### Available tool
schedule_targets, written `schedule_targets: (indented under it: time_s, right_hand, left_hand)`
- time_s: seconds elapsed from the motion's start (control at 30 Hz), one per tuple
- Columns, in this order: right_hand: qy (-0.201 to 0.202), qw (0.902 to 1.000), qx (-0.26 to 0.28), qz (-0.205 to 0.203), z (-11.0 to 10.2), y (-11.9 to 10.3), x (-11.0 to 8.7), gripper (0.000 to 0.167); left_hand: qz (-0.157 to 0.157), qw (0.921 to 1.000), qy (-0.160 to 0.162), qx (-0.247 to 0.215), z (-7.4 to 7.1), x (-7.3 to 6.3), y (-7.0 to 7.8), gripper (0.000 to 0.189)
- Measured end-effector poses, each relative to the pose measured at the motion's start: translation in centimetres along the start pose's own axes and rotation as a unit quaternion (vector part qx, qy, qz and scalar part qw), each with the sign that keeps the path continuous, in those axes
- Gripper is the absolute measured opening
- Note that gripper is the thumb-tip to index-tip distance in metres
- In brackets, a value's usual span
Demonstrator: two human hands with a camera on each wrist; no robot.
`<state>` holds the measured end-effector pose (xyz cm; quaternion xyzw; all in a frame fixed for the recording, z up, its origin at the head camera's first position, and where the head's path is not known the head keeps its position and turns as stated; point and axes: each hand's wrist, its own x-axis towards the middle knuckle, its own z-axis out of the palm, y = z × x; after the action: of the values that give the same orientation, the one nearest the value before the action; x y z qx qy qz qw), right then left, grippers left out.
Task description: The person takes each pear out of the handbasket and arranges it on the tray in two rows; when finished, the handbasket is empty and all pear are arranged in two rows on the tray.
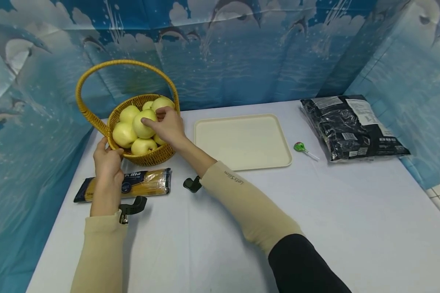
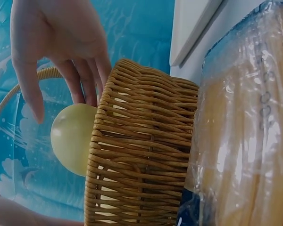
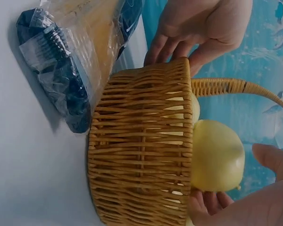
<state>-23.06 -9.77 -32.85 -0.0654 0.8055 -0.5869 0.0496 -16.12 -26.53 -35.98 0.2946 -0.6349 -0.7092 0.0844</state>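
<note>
A wicker basket (image 1: 152,158) with a tall hoop handle holds several yellow-green apples (image 1: 124,134). My left hand (image 1: 108,165) grips the basket's near-left rim; in the right wrist view its thumb lies by the rim and its fingers (image 3: 167,48) go behind the wall. Over the basket's right side, my right hand (image 1: 168,126) is spread around the topmost apple (image 1: 144,124). Its fingers reach down beside this apple (image 3: 218,155), while the thumb (image 3: 269,157) stands slightly apart from it. How firmly those fingers touch it is hidden.
A pack of spaghetti (image 1: 146,183) lies just in front of the basket, under my left wrist. To the right are a cream tray (image 1: 242,142), a green-wrapped lollipop (image 1: 300,147) and a black plastic package (image 1: 352,126). A blue dolphin-print curtain (image 1: 234,73) hangs behind the white table.
</note>
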Motion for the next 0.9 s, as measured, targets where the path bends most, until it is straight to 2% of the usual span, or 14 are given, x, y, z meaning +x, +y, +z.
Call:
schedule_targets:
  time_s: [0.13,0.3,0.53,0.7,0.9]
  right_hand:
    - [0.023,0.9986,-0.041,-0.024,1.0,0.3,0.0,0.063]
    - [0.038,0.992,-0.109,-0.051,2.3,0.6,-0.1,0.072]
    - [0.049,0.9836,-0.162,-0.062,3.3,0.8,0.0,0.078]
    - [0.052,0.9833,-0.16,-0.068,3.3,1.1,0.0,0.076]
    - [0.05,0.9914,-0.101,-0.066,2.8,1.2,-0.1,0.074]
  left_hand:
    - [0.003,0.9999,0.003,0.015,0.0,-0.1,-0.1,0.075]
    - [0.005,0.9998,0.005,0.02,0.0,0.0,-0.2,0.075]
    - [0.008,0.9999,0.006,0.013,0.1,0.1,-0.2,0.075]
    - [0.005,0.9999,0.003,0.016,0.1,0.0,-0.2,0.076]
    - [0.001,0.9997,0.002,0.026,0.0,0.0,-0.1,0.076]
